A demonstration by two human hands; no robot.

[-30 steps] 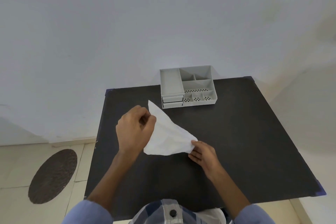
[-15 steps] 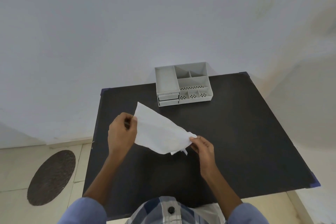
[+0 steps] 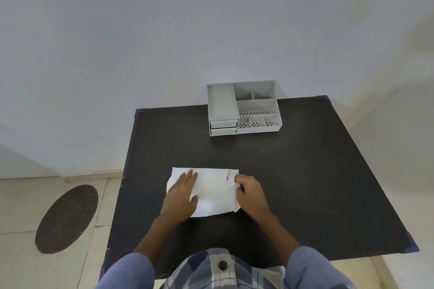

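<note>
- The napkin (image 3: 211, 192) lies flat on the counter (image 3: 305, 183), toward the near edge and in front of the person. It looks like a rough rectangle folded at least once, with a loose flap along its right side.
- The left hand (image 3: 182, 195) rests palm down on the napkin's left part, fingers straight and spread, pressing it to the counter.
- The right hand (image 3: 251, 195) is at the right edge with its fingers curled in. It appears to pinch the flap there, though the fingertips are partly hidden.
- Handling, as a judgement: the napkin is thin, very light and limp, with no stiffness of its own. It will sag or crumple wherever it is unsupported, and whether it is paper or fabric cannot be told.
- Because it is so light, it will slide on the smooth counter unless one hand pins it. The flat left palm does that job well.
- The best places to take hold are a corner or an edge, pinched between thumb and fingertip. A grasp in the middle would bunch it and spoil the fold.
- If it is paper, a hard tug against the pinning palm could tear it, so a gentle pull is wiser.
- Creases will need pressing with flat fingers.
- The organiser (image 3: 222, 105) stands well apart at the counter's far edge.
</note>
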